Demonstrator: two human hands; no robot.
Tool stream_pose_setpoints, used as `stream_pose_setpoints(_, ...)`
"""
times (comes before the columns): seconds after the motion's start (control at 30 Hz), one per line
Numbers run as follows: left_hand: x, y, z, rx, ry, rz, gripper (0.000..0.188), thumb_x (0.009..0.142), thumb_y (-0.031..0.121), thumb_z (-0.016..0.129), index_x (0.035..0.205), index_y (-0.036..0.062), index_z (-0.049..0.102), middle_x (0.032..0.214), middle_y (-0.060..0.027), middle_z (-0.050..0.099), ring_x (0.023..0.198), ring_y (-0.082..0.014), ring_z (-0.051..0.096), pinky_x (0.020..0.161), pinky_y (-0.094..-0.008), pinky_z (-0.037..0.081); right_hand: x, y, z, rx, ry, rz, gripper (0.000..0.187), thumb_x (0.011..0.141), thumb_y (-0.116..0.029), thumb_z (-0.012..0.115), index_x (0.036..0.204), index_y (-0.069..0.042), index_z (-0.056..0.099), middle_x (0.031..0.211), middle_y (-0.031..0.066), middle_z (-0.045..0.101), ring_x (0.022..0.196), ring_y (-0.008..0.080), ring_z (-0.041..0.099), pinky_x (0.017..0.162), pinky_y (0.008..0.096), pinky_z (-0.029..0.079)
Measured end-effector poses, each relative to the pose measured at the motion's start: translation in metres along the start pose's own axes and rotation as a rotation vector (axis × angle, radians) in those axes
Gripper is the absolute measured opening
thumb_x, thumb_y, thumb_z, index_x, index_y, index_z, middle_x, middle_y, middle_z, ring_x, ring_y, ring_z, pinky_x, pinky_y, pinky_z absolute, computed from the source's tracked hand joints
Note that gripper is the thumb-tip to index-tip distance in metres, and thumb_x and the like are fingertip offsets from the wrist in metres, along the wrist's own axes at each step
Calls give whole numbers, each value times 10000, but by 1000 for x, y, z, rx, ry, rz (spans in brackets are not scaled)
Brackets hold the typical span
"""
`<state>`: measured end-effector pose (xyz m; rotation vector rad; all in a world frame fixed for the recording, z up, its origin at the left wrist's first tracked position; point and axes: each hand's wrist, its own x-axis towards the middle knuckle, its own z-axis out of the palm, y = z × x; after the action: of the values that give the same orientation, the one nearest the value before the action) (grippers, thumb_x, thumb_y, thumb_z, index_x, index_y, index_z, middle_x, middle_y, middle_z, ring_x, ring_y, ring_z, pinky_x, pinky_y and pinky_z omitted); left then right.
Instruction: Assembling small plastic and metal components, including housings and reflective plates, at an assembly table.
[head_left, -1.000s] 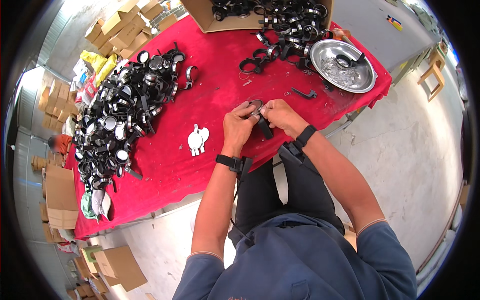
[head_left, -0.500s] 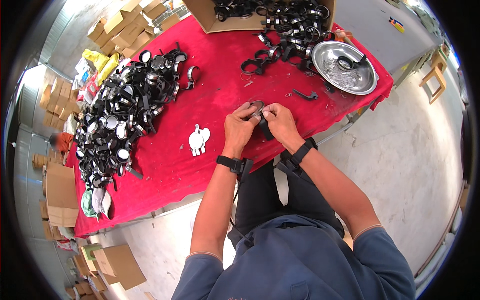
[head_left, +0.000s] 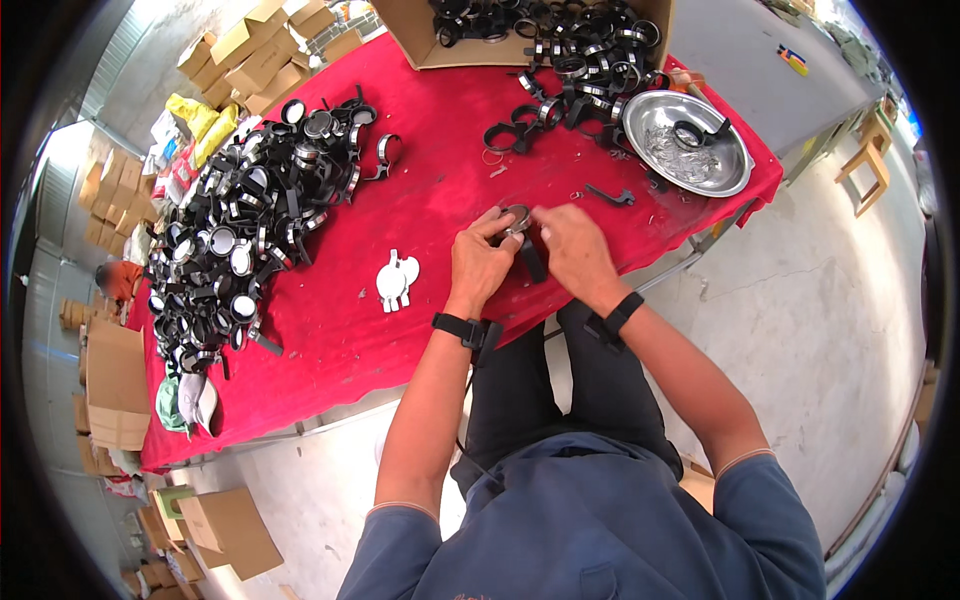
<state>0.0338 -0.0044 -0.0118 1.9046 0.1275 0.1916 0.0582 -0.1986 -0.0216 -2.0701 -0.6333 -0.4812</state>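
Observation:
My left hand (head_left: 480,264) grips a round black clamp ring with a metal band (head_left: 518,216) between thumb and fingers; the ring's black handle (head_left: 535,262) slants down toward me. Just right of the ring is my right hand (head_left: 580,256), its fingers curled together and slightly blurred; whatever they pinch, if anything, is too small to make out. To the left of my hands, white discs with tabs (head_left: 392,283) lie on the red cloth (head_left: 340,335). Beyond my right hand lies a loose black handle piece (head_left: 610,194).
A big heap of black rings (head_left: 240,230) covers the table's left side. An open cardboard box (head_left: 405,40) spills similar rings at the far edge. A steel bowl (head_left: 735,182) at far right holds small metal bits and one ring. Cartons (head_left: 118,375) stand past the left edge.
My right hand has drawn slightly right, away from the ring, and its fingers have curled. My left hand still holds the ring in nearly the same place.

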Motion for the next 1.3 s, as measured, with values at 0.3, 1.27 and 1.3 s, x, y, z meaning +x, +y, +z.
stream_pose_setpoints(0.3,-6,0,-9,117,-141,84,800,703,180,978,1438,16,709,1656,-242,520,1462,-361,593,1202,-409,488,43,62,-53,-768,-258,28,148,856,-127,754,998,-92,734,999,117,750,1030,323,704,854,487,536)
stream_pose_setpoints(1.27,-14,7,19,317,144,259,519,819,136,871,1314,12,776,1421,-251,672,1241,-391,696,1078,-441,569,38,-31,-3,-261,-266,152,265,846,-202,778,999,-7,682,952,211,734,924,423,731,817,531,585)
stream_pose_setpoints(1.3,-14,9,19,331,152,268,504,823,127,864,1304,3,778,1404,-255,681,1237,-398,698,1077,-443,568,36,-28,-2,-257,-270,152,265,846,-202,778,999,-7,682,952,211,734,924,423,731,817,531,585)
